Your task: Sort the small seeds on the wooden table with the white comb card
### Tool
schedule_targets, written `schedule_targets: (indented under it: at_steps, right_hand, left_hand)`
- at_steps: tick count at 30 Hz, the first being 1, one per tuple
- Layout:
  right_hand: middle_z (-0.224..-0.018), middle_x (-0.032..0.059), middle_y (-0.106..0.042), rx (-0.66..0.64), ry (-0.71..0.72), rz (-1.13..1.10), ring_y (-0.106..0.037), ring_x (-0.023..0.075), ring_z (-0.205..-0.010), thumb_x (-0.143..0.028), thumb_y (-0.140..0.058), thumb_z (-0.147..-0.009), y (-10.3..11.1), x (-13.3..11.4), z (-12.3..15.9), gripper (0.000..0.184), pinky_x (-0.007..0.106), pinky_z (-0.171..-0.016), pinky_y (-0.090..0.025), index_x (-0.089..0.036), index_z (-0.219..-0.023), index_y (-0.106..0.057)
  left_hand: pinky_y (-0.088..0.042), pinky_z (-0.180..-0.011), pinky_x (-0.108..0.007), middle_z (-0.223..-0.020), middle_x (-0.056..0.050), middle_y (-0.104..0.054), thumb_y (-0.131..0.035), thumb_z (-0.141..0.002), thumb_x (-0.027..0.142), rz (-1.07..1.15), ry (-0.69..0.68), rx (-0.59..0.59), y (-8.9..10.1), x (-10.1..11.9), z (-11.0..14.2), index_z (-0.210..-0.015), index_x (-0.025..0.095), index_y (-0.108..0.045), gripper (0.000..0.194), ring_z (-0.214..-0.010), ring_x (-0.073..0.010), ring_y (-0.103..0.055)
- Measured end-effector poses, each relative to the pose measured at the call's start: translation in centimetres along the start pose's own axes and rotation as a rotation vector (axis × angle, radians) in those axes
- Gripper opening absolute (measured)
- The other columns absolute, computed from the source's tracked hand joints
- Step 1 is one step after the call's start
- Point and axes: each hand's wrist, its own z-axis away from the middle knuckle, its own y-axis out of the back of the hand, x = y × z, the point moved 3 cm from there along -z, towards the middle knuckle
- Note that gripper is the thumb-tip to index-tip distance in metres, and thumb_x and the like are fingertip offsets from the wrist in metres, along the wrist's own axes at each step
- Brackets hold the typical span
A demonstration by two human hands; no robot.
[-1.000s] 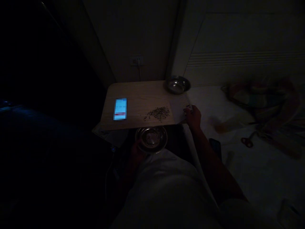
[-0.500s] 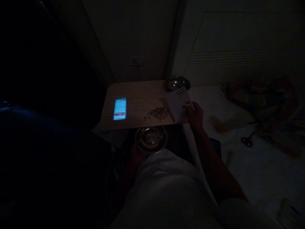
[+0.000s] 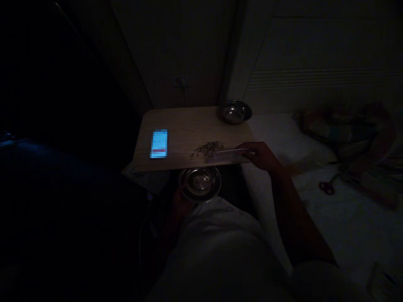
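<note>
My right hand (image 3: 260,154) is closed on the right end of a thin white printed card (image 3: 228,154), seen almost edge-on. The card stands at the near edge of a wooden tabletop (image 3: 185,121), beside a scatter of small dark seed-like bits (image 3: 209,148). Lower down, my left hand (image 3: 182,199) grips the left side of a shiny metal bowl (image 3: 216,183) just below that edge. Small bits lie in the bowl. Most of my left fingers are lost in the dark.
A lit phone (image 3: 159,144) lies on the left of the tabletop. A second metal bowl (image 3: 236,112) stands at its far right corner. On the white sheet to the right are red-handled scissors (image 3: 326,187) and a bundle of coloured cloth (image 3: 340,126). A plugged socket (image 3: 180,79) is on the wall.
My right hand has lowered and tilted the card from face-up view to nearly edge-on, bringing it toward the table's near edge. The left hand and its bowl have stayed put.
</note>
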Motion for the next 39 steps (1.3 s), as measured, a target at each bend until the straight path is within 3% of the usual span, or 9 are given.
schedule_targets:
  at_steps: [5, 10, 15, 18, 23, 28, 39]
  right_hand:
    - [-0.093, 0.0043, -0.073, -0.057, 0.038, -0.025, -0.066, 0.0201, -0.084, -0.038, -0.059, -0.081, -0.9, 0.3, -0.4, 0.024, 0.030, -0.075, -0.049, -0.020, -0.093, -0.072]
    - [-0.093, 0.0043, -0.073, -0.022, 0.038, -0.027, -0.066, 0.0202, -0.083, -0.037, -0.059, -0.082, -1.6, 0.3, -1.3, 0.025, 0.030, -0.074, -0.049, -0.020, -0.093, -0.072]
    - [-0.093, 0.0041, -0.073, -0.019, 0.053, -0.004, -0.066, 0.0203, -0.082, -0.036, -0.058, -0.081, -2.2, -0.1, -2.5, 0.025, 0.031, -0.075, -0.050, -0.020, -0.093, -0.072]
    - [-0.094, 0.0044, -0.073, -0.032, 0.059, -0.012, -0.067, 0.0207, -0.084, -0.035, -0.059, -0.081, -2.5, -0.2, -3.0, 0.024, 0.031, -0.075, -0.050, -0.019, -0.094, -0.072]
    - [-0.092, 0.0042, -0.073, -0.009, 0.057, -0.017, -0.066, 0.0205, -0.082, -0.036, -0.058, -0.081, -2.7, -0.1, -3.2, 0.025, 0.031, -0.073, -0.050, -0.020, -0.094, -0.072]
    - [-0.095, 0.0040, -0.073, 0.005, 0.079, -0.006, -0.066, 0.0209, -0.086, -0.036, -0.058, -0.082, -2.8, -0.1, -3.2, 0.025, 0.031, -0.076, -0.049, -0.020, -0.095, -0.071]
    - [-0.096, 0.0043, -0.072, 0.113, 0.033, 0.038, -0.065, 0.0217, -0.086, -0.037, -0.055, -0.083, -2.3, 0.6, -3.2, 0.026, 0.034, -0.076, -0.049, -0.021, -0.097, -0.070]
  left_hand:
    - [-0.044, -0.100, -0.044, -0.107, -0.010, -0.071, -0.060, -0.077, 0.025, 0.006, -0.018, -0.051, -0.6, 0.0, 0.6, -0.112, 0.015, -0.063, 0.036, -0.114, -0.0282, -0.059]
    - [-0.043, -0.101, -0.040, -0.106, -0.009, -0.072, -0.059, -0.078, 0.024, -0.007, -0.085, -0.063, -0.8, -0.1, 0.9, -0.113, 0.015, -0.063, 0.036, -0.115, -0.0258, -0.059]
    - [-0.042, -0.102, -0.045, -0.107, -0.013, -0.071, -0.060, -0.077, 0.023, -0.031, 0.006, -0.081, -1.0, -0.6, 0.1, -0.112, 0.010, -0.063, 0.038, -0.118, -0.0298, -0.056]
    - [-0.041, -0.104, -0.041, -0.100, -0.011, -0.073, -0.060, -0.076, 0.017, -0.053, 0.009, -0.046, -1.0, -0.9, -0.4, -0.108, 0.012, -0.064, 0.032, -0.117, -0.0274, -0.057]
    - [-0.042, -0.104, -0.040, -0.104, -0.011, -0.072, -0.061, -0.078, 0.019, -0.083, 0.064, -0.157, -1.7, -1.2, -0.4, -0.104, 0.013, -0.065, 0.027, -0.116, -0.0270, -0.057]
    - [-0.040, -0.104, -0.042, -0.088, -0.008, -0.075, -0.064, -0.076, 0.014, -0.139, 0.049, -0.083, -1.4, -1.4, -0.6, -0.095, 0.017, -0.067, 0.019, -0.112, -0.0276, -0.060]
    - [-0.038, -0.106, -0.041, -0.092, -0.004, -0.075, -0.067, -0.067, -0.001, -0.212, -0.060, -0.061, -1.2, -1.2, 1.0, -0.093, 0.022, -0.069, 0.034, -0.119, -0.0275, -0.056]
